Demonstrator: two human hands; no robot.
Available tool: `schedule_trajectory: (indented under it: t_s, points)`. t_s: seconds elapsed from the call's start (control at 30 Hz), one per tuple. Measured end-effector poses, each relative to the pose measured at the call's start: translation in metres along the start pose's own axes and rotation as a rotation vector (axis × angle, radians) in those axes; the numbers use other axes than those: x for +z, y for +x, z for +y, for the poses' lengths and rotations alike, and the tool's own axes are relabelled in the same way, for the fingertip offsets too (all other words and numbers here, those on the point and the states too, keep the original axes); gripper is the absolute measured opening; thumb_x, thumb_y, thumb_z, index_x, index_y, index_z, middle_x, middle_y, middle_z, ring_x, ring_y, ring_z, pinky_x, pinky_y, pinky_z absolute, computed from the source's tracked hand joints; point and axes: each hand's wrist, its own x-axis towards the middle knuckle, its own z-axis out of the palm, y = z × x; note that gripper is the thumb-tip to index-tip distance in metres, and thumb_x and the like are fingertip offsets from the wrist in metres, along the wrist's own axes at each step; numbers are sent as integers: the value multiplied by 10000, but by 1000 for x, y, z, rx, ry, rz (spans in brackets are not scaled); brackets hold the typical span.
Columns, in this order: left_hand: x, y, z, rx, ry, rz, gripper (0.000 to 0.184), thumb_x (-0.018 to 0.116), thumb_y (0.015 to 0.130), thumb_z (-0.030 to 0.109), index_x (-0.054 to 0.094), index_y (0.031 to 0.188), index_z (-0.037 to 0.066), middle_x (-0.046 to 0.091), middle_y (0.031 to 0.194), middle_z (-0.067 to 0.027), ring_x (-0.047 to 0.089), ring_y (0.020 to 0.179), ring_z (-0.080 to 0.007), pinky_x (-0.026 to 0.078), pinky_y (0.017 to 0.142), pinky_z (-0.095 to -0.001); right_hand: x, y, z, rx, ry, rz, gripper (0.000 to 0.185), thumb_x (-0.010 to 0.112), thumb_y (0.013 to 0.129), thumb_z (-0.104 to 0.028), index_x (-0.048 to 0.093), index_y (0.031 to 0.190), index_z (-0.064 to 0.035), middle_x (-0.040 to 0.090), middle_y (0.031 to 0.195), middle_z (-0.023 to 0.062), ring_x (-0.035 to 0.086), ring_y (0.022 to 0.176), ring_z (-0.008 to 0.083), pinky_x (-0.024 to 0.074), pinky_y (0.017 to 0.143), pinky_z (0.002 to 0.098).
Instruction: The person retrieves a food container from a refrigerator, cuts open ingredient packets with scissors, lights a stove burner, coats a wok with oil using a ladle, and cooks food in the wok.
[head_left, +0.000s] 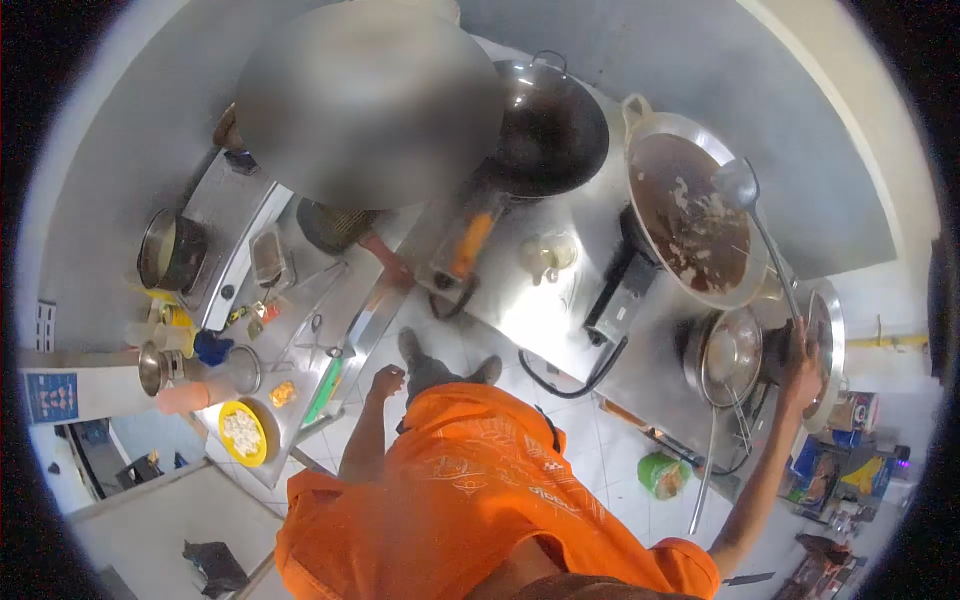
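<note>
My right hand (803, 368) is closed around the long handle of a ladle (738, 184). The ladle's bowl is raised at the far right rim of a wide pan (664, 190) filled with brown liquid that has pale patches on its surface. Below the handle lies a round strainer (731, 358) with a long handle, on top of a pot. Close to my right wrist is the rim of another large metal pan (832, 345), partly hidden by the hand. My left hand (388, 381) hangs at my side, holding nothing, its fingers loosely bent and slightly apart.
A co-worker, largely blurred, stands opposite; one hand (399, 272) rests near the left counter. Beyond are a black wok (550, 130) and a glass jug (549, 256). A yellow plate (262, 452) of white pieces sits at the left counter's end. A green bucket (650, 468) stands on the floor.
</note>
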Motion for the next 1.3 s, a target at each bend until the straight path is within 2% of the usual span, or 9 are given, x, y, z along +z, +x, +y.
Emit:
schedule_trajectory:
  t_s: [0.33,0.63,0.7,0.93,1.0,1.07,1.17,1.23,1.3]
  points:
    - [-16,-25,-9,-111,-65,86,146,636,841,243,616,917,121,644,703,-28,597,560,-112,443,410,-257,-89,19,-184,-46,711,-99,473,633,818,-60,600,1250,-252,654,1101,144,624,985,349,479,815,375]
    - [-54,-56,-11,-3,-43,288,123,595,838,193,620,910,96,655,738,-34,618,611,-118,506,519,-267,-36,41,-384,-220,551,-182,461,633,819,-169,588,1253,-316,657,996,165,643,868,352,505,727,432]
    - [-69,-51,-81,376,93,326,123,622,821,171,640,892,72,660,747,-56,626,635,-141,514,557,-298,-32,40,-404,-214,607,-168,457,624,818,-160,592,1248,-313,662,1002,162,644,866,352,504,725,439]
    - [-88,-93,-132,29,-601,291,101,631,835,143,648,896,65,647,758,-52,613,641,-134,510,559,-305,-61,58,-453,-523,657,90,390,603,827,-123,609,1215,-81,652,1055,183,625,966,334,476,837,413]
    - [-78,-54,-207,380,-67,444,136,551,869,146,651,905,60,625,773,-58,614,597,-171,522,535,-311,-120,45,-507,-699,1037,145,358,599,840,-165,617,1181,-57,658,1032,173,629,948,306,482,827,389]
    - [-89,-82,-174,311,-594,329,160,523,872,142,655,895,56,616,787,-66,618,578,-199,530,525,-326,-184,-2,-588,-792,1347,-282,343,601,854,-241,626,1143,-58,665,1005,150,638,917,271,496,800,365]
    - [-110,-71,-167,227,365,-10,177,570,814,173,688,808,42,669,764,-89,645,607,-197,540,535,-319,-240,-91,-721,-797,1431,-1229,365,605,875,-355,641,1085,-59,676,964,116,651,870,220,516,759,330]
    - [-151,-113,-46,-307,326,-193,196,598,775,202,707,777,38,690,739,-105,656,623,-190,541,545,-306,-254,-135,-798,-637,1336,-1744,406,607,889,-431,651,1047,-59,684,936,93,660,839,185,530,733,307]
    - [-177,-127,5,-236,505,-218,202,576,783,203,709,765,52,677,672,-71,644,566,-191,527,520,-315,-251,-161,-856,-421,1295,-2223,466,625,871,-426,618,1098,-19,655,947,76,640,804,187,543,700,356]
